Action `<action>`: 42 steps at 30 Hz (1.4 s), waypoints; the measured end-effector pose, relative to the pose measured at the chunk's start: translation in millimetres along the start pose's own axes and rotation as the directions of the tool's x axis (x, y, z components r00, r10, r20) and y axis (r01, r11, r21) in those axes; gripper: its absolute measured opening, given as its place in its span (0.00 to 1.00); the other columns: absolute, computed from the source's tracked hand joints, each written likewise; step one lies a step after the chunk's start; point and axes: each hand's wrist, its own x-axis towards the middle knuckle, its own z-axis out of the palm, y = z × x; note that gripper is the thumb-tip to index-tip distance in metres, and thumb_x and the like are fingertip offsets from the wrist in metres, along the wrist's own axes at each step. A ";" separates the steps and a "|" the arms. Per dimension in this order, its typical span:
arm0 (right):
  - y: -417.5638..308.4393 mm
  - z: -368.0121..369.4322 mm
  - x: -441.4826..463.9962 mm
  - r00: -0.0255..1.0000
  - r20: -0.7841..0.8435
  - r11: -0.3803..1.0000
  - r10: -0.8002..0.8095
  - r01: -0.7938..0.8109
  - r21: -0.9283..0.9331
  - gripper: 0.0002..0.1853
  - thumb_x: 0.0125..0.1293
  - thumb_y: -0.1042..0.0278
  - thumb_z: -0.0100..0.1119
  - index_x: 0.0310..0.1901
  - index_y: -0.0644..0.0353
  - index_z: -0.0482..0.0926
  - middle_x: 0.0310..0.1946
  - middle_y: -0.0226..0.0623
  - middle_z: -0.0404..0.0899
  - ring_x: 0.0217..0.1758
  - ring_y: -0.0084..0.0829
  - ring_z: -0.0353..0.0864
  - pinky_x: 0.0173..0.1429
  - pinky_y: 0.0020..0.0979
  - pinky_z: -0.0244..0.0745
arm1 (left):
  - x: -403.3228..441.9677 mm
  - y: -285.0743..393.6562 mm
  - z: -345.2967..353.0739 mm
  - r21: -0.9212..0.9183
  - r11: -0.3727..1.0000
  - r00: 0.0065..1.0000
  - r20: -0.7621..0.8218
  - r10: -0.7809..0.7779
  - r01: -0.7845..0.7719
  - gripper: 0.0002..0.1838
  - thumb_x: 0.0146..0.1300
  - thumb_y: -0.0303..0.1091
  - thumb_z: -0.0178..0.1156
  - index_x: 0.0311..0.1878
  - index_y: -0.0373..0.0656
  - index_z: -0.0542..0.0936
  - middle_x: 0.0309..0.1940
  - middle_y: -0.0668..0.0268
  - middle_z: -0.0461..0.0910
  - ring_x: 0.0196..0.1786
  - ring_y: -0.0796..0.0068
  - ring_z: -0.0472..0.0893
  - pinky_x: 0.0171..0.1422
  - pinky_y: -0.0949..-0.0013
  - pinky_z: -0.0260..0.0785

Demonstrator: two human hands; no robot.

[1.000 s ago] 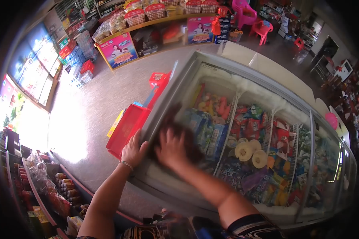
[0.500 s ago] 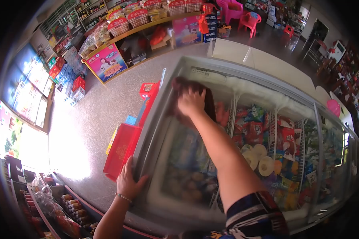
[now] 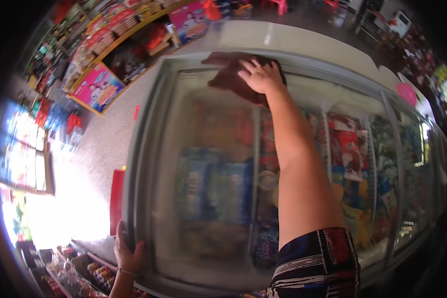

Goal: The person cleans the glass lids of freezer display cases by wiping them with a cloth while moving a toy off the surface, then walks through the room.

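A dark maroon cloth lies on the glass lid of a chest freezer, near its far edge. My right hand presses flat on the cloth with its fingers spread. At the freezer's left side, my left hand, with a beaded bracelet at the wrist, rests against the grey frame, thumb apart from the fingers. Under the glass, packaged goods show, among them blue packs and red-and-white bags. The glass on the left looks hazy.
Shelves with packaged goods stand at the lower left. A red box is beside the freezer's left side. Beyond the floor is a counter with a pink poster and baskets. A pink balloon is at the right.
My right hand and the cloth have moved from the left part of the lid to its far edge. The view has shifted, and my left hand stays at the freezer's left side.
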 end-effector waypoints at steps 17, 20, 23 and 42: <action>397.5 -78.3 -245.7 0.694 -0.136 0.662 0.707 -0.717 -0.220 0.37 0.72 0.27 0.30 0.79 0.32 0.53 0.79 0.40 0.55 0.80 0.46 0.56 0.81 0.46 0.50 | -0.9 -7.4 7.4 -0.102 0.995 0.996 0.094 0.005 0.005 0.57 0.61 0.67 0.60 0.81 0.40 0.46 0.60 0.49 0.76 0.59 0.58 0.77 0.64 0.59 0.69; 390.7 -85.2 -290.0 0.764 -0.147 0.727 0.629 -0.644 -0.238 0.35 0.75 0.32 0.31 0.78 0.38 0.56 0.75 0.45 0.62 0.76 0.48 0.63 0.77 0.46 0.58 | 0.2 -15.5 6.1 -0.143 0.989 0.988 0.151 -0.013 0.035 0.55 0.63 0.62 0.61 0.81 0.40 0.45 0.63 0.49 0.74 0.62 0.57 0.75 0.67 0.59 0.67; 384.5 -81.8 -359.3 0.849 -0.188 0.812 0.495 -0.528 -0.249 0.33 0.76 0.35 0.35 0.77 0.39 0.57 0.74 0.49 0.63 0.73 0.52 0.66 0.74 0.48 0.61 | -3.3 8.0 11.7 -0.172 0.985 0.997 0.068 0.021 -0.009 0.49 0.63 0.50 0.61 0.80 0.41 0.48 0.56 0.51 0.78 0.57 0.55 0.79 0.62 0.55 0.71; 37.6 -52.2 -513.1 0.751 -0.156 0.681 0.641 -0.651 -0.337 0.32 0.73 0.35 0.39 0.71 0.45 0.62 0.66 0.52 0.70 0.60 0.59 0.76 0.63 0.62 0.65 | 2.4 -7.9 6.2 0.028 0.988 0.989 -0.010 0.149 -0.149 0.45 0.62 0.56 0.65 0.75 0.42 0.61 0.66 0.45 0.72 0.65 0.47 0.76 0.65 0.50 0.71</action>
